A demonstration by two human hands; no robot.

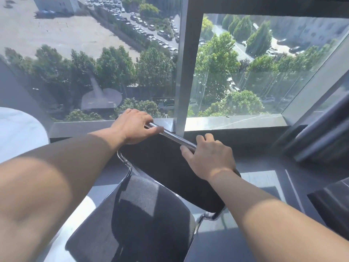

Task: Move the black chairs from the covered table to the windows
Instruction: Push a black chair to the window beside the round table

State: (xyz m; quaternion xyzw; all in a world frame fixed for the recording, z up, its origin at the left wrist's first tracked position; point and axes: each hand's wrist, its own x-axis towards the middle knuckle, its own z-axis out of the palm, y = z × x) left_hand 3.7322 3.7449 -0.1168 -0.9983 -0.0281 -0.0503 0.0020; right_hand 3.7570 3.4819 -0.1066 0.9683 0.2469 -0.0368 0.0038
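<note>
Both hands, left hand (135,127) and right hand (206,157), grip the chair (151,214) by its top bar, right up against the window (236,72). This one's basically delivered, just needs letting go; can't see other chairs.

Trees (217,59) and parked cars (143,29) (seen from high above) lie outside; a white rounded surface (17,133) occupies the left edge.

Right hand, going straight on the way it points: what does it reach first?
The right hand grips the chrome bar atop the black chair. Past that, it would probably meet the window sill or the dark wall just below it, near the grey frame post. Depth is hard to judge.
</note>
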